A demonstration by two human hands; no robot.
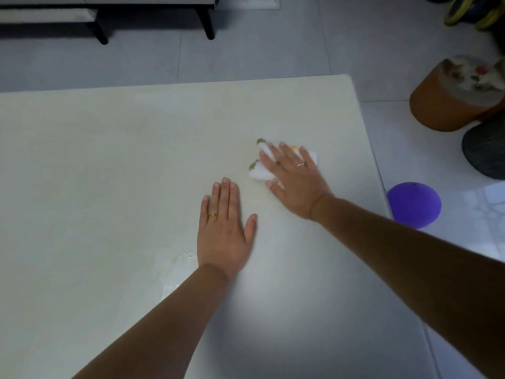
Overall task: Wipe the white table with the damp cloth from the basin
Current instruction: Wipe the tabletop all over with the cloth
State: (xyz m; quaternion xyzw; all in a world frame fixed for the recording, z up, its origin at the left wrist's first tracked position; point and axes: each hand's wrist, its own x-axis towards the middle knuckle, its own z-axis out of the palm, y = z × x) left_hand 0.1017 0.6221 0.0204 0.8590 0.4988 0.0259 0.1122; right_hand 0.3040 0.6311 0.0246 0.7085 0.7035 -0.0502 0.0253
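The white table (109, 165) fills most of the view. A folded white cloth (258, 172) with small green and yellow prints lies on it right of centre. My right hand (293, 181) presses flat on top of the cloth, fingers spread, covering most of it. My left hand (224, 228) rests flat on the bare tabletop just left of and nearer than the cloth, fingers together, holding nothing. A patch of water droplets (187, 257) glistens beside my left wrist. No basin is in view.
The table's right edge runs close to the cloth. On the floor beyond it stand a purple round object (414, 205), an orange stool with a patterned top (451, 97) and a dark round object (485, 149). A dark-legged bench (109, 12) stands past the far edge.
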